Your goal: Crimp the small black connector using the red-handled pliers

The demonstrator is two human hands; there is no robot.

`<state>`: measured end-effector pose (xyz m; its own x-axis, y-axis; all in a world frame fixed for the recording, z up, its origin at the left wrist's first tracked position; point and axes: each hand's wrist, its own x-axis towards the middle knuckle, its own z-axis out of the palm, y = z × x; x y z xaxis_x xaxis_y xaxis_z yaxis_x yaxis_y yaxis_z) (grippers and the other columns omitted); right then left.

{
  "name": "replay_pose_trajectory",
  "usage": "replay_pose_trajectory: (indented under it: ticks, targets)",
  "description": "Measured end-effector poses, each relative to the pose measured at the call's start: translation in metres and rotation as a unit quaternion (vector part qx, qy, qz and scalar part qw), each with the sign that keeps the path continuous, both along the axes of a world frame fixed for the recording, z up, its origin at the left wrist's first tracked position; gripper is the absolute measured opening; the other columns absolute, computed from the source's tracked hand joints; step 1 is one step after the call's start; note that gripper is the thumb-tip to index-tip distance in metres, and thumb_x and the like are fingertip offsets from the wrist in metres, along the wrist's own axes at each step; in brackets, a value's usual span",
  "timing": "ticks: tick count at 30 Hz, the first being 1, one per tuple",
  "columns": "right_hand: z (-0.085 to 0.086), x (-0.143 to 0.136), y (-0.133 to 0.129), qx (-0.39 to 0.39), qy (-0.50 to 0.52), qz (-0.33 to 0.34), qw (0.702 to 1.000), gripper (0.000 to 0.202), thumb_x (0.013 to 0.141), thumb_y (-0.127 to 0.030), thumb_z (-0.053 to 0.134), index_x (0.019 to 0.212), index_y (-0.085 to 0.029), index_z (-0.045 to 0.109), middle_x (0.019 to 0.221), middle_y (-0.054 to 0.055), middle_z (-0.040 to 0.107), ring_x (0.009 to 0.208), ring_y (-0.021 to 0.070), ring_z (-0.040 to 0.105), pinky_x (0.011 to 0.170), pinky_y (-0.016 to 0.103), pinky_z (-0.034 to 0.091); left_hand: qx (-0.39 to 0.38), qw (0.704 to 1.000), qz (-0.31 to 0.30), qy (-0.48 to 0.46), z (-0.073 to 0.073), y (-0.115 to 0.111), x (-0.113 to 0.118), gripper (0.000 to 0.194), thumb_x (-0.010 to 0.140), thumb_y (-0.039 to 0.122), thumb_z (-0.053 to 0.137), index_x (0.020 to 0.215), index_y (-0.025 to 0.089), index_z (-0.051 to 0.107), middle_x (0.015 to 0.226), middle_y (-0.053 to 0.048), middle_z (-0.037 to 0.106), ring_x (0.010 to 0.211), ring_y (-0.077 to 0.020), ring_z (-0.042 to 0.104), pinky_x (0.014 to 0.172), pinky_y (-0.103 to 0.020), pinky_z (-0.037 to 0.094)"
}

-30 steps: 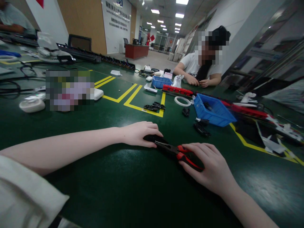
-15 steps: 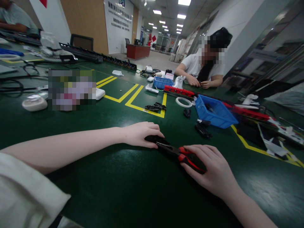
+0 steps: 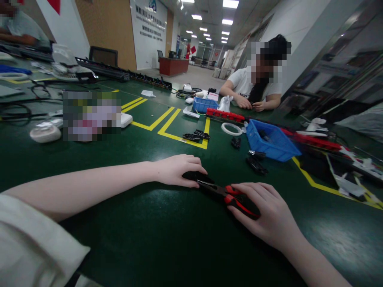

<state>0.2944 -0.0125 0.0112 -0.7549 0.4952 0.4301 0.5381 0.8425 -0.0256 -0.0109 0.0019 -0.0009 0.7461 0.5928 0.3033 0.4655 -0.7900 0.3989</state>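
Note:
My right hand (image 3: 266,207) is closed around the red and black handles of long-nosed pliers (image 3: 223,191). The pliers' jaws point left, their tip at a small black part (image 3: 194,175). That part lies under the fingers of my left hand (image 3: 179,169), which grip it against the green table (image 3: 143,231). Whether the jaws clamp the part cannot be made out. Its left end is hidden by my fingers. Beyond my hands, similar black parts (image 3: 196,136) rest at the yellow tape, and more black pieces (image 3: 256,163) lie by a blue bin.
The blue bin (image 3: 272,145) holds dark parts; a white ring (image 3: 231,128) lies beside it. Behind stand a red strip (image 3: 226,115), a smaller blue bin (image 3: 205,105) and a white figurine (image 3: 225,104). Another person (image 3: 254,87) sits across the table. White devices (image 3: 45,133) and cables are at left.
The jaws of the pliers look slightly closer together than before. Both hands stay in nearly the same place, still on the black part and the pliers.

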Motion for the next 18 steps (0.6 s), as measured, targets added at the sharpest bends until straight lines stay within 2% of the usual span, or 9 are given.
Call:
replay_pose_trajectory:
  ticks: [11, 15, 18]
  targets:
    - [-0.010, 0.008, 0.012, 0.034, 0.015, 0.018, 0.999, 0.036, 0.088, -0.045, 0.061, 0.119, -0.026, 0.060, 0.101, 0.007, 0.073, 0.089, 0.0284, 0.069, 0.072, 0.045, 0.055, 0.028, 0.999, -0.013, -0.009, -0.004, 0.005, -0.001, 0.039, 0.091, 0.034, 0.068, 0.123, 0.013, 0.062, 0.112, -0.011, 0.064, 0.100, -0.0234, 0.062, 0.087, -0.033, 0.047]
    - [-0.013, 0.011, 0.015, 0.040, 0.027, 0.016, 0.999, 0.039, 0.088, -0.051, 0.060, 0.118, -0.028, 0.061, 0.101, 0.008, 0.072, 0.087, 0.0304, 0.070, 0.069, 0.047, 0.056, 0.023, 1.000, -0.012, -0.006, -0.004, 0.007, -0.002, 0.037, 0.092, 0.034, 0.067, 0.124, 0.016, 0.061, 0.113, -0.011, 0.064, 0.102, -0.0231, 0.062, 0.089, -0.033, 0.047]
    - [-0.014, 0.015, 0.017, 0.042, 0.030, 0.004, 0.999, 0.035, 0.087, -0.048, 0.062, 0.117, -0.030, 0.061, 0.100, 0.009, 0.072, 0.086, 0.0309, 0.070, 0.068, 0.046, 0.058, 0.019, 1.000, -0.015, -0.005, -0.004, 0.008, -0.002, 0.041, 0.093, 0.035, 0.066, 0.129, 0.017, 0.058, 0.114, -0.011, 0.064, 0.104, -0.0235, 0.062, 0.090, -0.033, 0.047]
